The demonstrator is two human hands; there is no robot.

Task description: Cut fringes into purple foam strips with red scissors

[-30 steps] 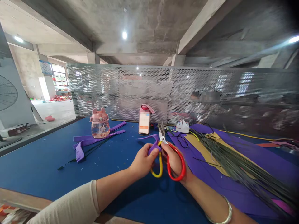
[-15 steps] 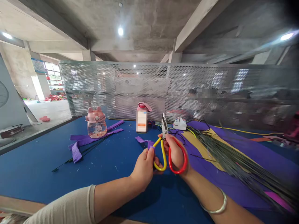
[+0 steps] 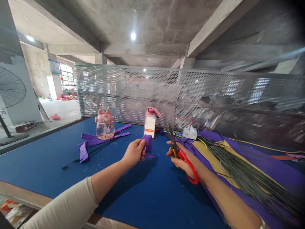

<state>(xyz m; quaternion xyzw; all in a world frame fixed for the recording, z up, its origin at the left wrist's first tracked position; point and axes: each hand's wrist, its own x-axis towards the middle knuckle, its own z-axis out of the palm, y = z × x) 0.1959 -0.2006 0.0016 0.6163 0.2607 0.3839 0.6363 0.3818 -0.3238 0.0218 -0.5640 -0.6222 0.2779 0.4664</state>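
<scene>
My left hand (image 3: 133, 150) pinches a strip of purple crepe paper (image 3: 148, 144), which hangs down from the fingertips above the blue table (image 3: 133, 197). Off to the right, my right hand (image 3: 182, 160) has its fingers around scissors (image 3: 176, 149) with one red and one yellow handle. The blades point up and away, blurred by motion. More purple strips (image 3: 84, 152) and a thin dark green stem (image 3: 92, 151) lie at the left, around the base of a pink bottle with ears (image 3: 105, 125).
A phone (image 3: 150, 126) leans upright against a pink-lidded bottle (image 3: 153, 111). At right, a bundle of green stems (image 3: 240, 165) lies over purple sheets (image 3: 269, 151) and tan paper (image 3: 200, 149). A white object (image 3: 190, 132) sits behind. Perforated metal panels (image 3: 128, 92) line the back edge.
My hands have moved apart. The left has gone left with the purple strip; the right holds the scissors farther right, now turned in the hand. The view has shifted slightly left.
</scene>
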